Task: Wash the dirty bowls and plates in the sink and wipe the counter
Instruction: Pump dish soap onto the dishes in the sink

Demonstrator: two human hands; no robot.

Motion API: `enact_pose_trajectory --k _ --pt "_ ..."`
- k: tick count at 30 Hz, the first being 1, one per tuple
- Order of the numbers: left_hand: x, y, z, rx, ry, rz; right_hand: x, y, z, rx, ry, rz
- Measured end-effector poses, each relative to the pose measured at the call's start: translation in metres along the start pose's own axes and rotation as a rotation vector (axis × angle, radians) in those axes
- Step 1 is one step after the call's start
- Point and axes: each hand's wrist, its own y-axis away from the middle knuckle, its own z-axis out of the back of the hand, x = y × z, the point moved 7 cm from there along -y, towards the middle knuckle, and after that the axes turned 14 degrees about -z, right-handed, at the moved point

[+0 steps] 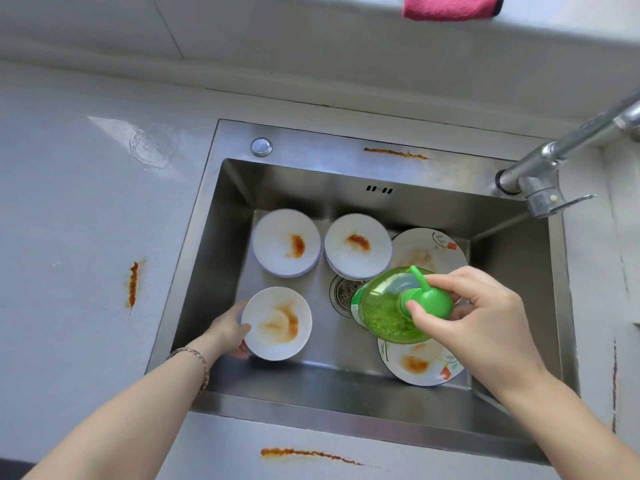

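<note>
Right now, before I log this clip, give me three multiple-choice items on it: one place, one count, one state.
1. Where is the pink cloth? A on the counter; B on the ledge behind the sink; C on the faucet.
2. How many dishes lie in the sink? A three; B four; C five.
3. The right hand is: A gripping the soap bottle; B open, empty; C wiping the counter.
B, it hangs off the ledge; C, five stained dishes show; A, fingers curl round the pump.
</note>
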Motion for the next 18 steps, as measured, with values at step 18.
enact_pose_trajectory --k 18 --pt "-0.067 -0.046 0.015 -0.341 0.344 0.063 0.006 -0.007 0.009 -0.002 -0.017 0.025"
